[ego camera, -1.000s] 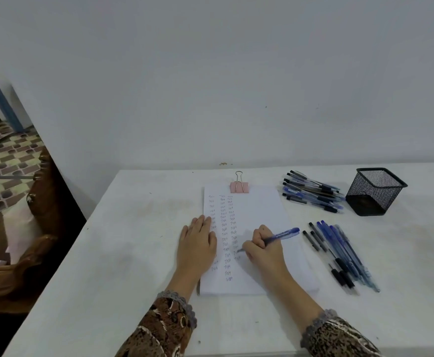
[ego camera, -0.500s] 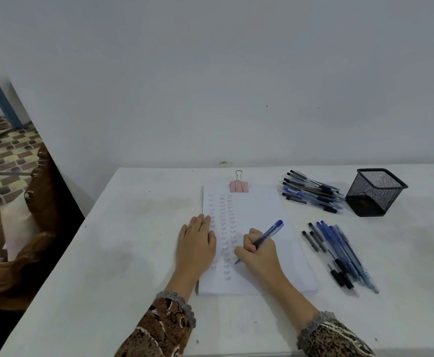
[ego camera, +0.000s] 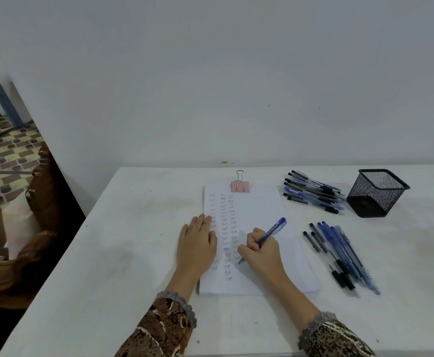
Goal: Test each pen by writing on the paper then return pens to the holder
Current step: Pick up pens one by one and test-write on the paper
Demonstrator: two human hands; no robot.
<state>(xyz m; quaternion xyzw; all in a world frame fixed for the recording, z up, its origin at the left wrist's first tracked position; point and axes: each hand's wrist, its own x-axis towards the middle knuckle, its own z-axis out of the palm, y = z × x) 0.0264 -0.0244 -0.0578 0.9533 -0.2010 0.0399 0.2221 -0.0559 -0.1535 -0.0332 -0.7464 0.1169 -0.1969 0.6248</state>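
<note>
Writing a test word is the step in hand. The right hand (ego camera: pixel 262 252) grips the blue pen (ego camera: pixel 275 229) with curled fingers, tip on the paper (ego camera: pixel 262 202) at the foot of the third column, centre frame. The left hand (ego camera: pixel 197 243) lies flat, fingers straight, pressing the paper's left edge. Right of the hands, a row of pens (ego camera: pixel 339 253) lies on the counter (ego camera: pixel 133 266). Farther back, a second pile (ego camera: pixel 313 193) sits beside the mesh holder (ego camera: pixel 377 194), upper right. The next move likely calls for lifting the pen clear and carrying it rightward.
</note>
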